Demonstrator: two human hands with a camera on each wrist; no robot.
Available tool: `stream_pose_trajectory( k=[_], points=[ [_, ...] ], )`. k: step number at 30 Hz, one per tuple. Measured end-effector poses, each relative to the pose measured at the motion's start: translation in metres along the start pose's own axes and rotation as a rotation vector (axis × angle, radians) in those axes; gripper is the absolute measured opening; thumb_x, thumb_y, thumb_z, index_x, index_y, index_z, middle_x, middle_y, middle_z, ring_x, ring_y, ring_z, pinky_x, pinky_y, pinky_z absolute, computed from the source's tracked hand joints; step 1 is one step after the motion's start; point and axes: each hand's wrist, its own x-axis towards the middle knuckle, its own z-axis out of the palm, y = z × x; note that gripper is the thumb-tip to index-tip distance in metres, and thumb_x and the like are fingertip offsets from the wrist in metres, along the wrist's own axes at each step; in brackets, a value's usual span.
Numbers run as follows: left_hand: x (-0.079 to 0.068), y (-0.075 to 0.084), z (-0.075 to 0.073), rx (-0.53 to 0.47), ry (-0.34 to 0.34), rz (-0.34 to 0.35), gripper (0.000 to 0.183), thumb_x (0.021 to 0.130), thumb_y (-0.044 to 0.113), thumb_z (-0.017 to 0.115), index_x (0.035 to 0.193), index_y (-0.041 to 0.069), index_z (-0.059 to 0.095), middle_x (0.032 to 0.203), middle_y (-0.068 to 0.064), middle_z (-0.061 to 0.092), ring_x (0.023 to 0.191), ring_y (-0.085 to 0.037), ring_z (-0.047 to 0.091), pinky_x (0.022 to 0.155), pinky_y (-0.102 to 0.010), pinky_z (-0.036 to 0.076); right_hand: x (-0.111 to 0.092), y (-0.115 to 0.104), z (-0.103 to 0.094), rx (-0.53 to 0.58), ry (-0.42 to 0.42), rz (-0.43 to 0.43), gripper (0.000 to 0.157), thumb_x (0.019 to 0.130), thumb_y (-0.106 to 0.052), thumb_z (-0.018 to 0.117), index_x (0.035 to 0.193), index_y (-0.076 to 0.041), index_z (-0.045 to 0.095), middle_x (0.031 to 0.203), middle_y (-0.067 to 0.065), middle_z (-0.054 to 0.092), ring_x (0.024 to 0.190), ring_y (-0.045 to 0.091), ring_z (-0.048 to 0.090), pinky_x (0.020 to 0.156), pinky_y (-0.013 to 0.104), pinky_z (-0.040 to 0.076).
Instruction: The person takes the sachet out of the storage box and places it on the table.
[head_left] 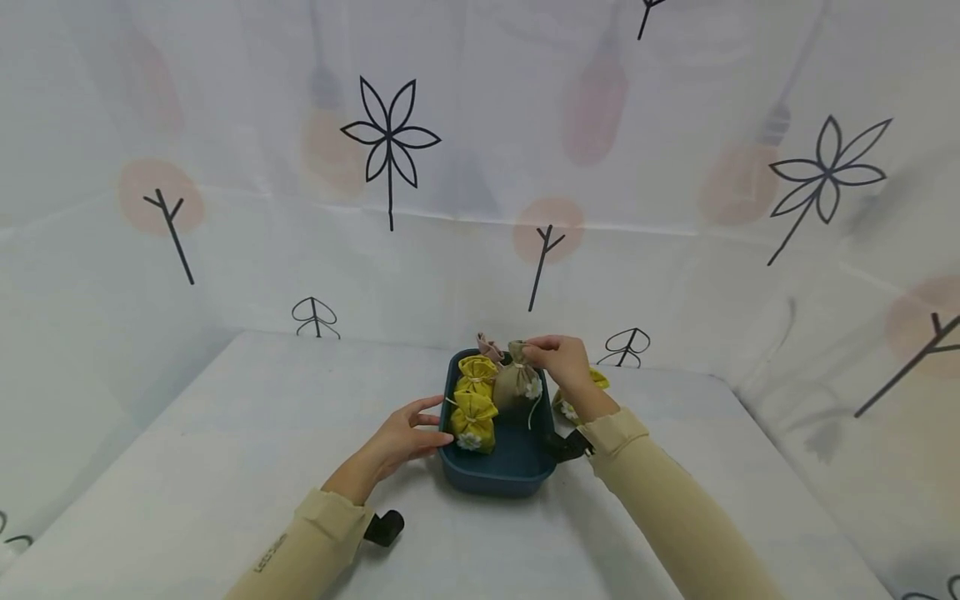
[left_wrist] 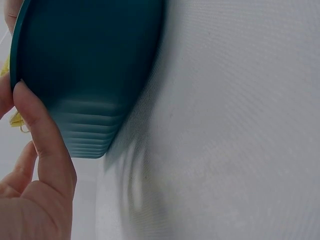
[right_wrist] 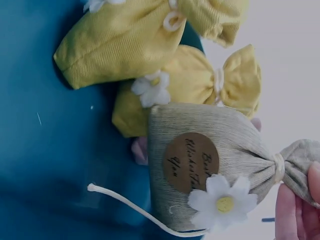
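My right hand (head_left: 562, 360) pinches the gathered neck of a grey-beige drawstring sachet (head_left: 517, 383), which hangs over the inside of a dark blue plastic tub (head_left: 498, 483). That sachet has a white felt flower (right_wrist: 223, 202), a round brown label (right_wrist: 191, 162) and a loose white cord. My left hand (head_left: 401, 437) grips the tub's left rim between thumb and fingers. Along the left side inside stand two yellow sachets, the nearer one (head_left: 474, 421) in front of the farther one (head_left: 476, 373). Behind them, a pink sachet (head_left: 489, 347) shows only its top.
Another yellow sachet (head_left: 598, 379) lies on the table right of the tub, partly hidden by the right wrist. White cloth covers the table (head_left: 300, 417). A patterned cloth backdrop (head_left: 465, 275) stands behind it. Black wrist mounts (head_left: 385, 528) stick out at the cuffs.
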Motion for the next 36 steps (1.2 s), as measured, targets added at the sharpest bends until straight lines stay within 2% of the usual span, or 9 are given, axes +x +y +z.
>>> stream_pose_trajectory(
  k=[7,18,25,31,36],
  points=[
    [-0.002,0.001,0.0,-0.004,0.0,-0.002,0.073,0.075,0.008,0.078,0.139,0.014,0.043,0.122,-0.017,0.049,0.085,-0.02,0.059,0.074,-0.033,0.052,-0.01,-0.007,0.002,0.019,0.063,-0.021,0.024,0.091,-0.014,0.062,0.109,0.002,0.066,0.105,0.016,0.061,0.095,0.028,0.06,0.088,0.04,0.047],
    [-0.001,0.002,0.001,0.002,0.011,-0.014,0.073,0.076,0.008,0.078,0.139,0.015,0.043,0.123,-0.017,0.049,0.086,-0.02,0.059,0.074,-0.032,0.052,-0.025,-0.018,-0.002,0.078,0.144,-0.116,0.023,0.089,-0.014,0.064,0.105,0.002,0.067,0.1,0.015,0.065,0.086,0.02,0.064,0.085,0.037,0.049],
    [-0.001,0.002,0.001,0.01,0.007,-0.017,0.073,0.076,0.009,0.078,0.14,0.015,0.043,0.123,-0.017,0.049,0.087,-0.02,0.059,0.076,-0.033,0.051,-0.04,-0.022,-0.01,0.093,0.132,-0.175,0.026,0.089,-0.018,0.066,0.106,0.002,0.067,0.101,0.014,0.065,0.084,0.017,0.064,0.087,0.035,0.047],
    [-0.001,0.001,0.001,0.011,0.004,-0.011,0.073,0.076,0.009,0.078,0.139,0.015,0.043,0.123,-0.017,0.05,0.088,-0.02,0.059,0.076,-0.033,0.051,-0.051,-0.022,-0.02,0.118,0.105,-0.193,0.03,0.088,-0.02,0.066,0.109,0.002,0.065,0.103,0.013,0.065,0.085,0.013,0.064,0.09,0.035,0.045],
    [0.0,0.0,0.001,0.008,0.006,-0.012,0.072,0.076,0.009,0.078,0.139,0.015,0.044,0.122,-0.017,0.05,0.087,-0.02,0.059,0.076,-0.033,0.052,-0.061,-0.022,-0.027,0.099,0.118,-0.197,0.032,0.088,-0.021,0.066,0.109,0.003,0.065,0.101,0.011,0.065,0.084,0.011,0.063,0.086,0.03,0.047]
  ],
)
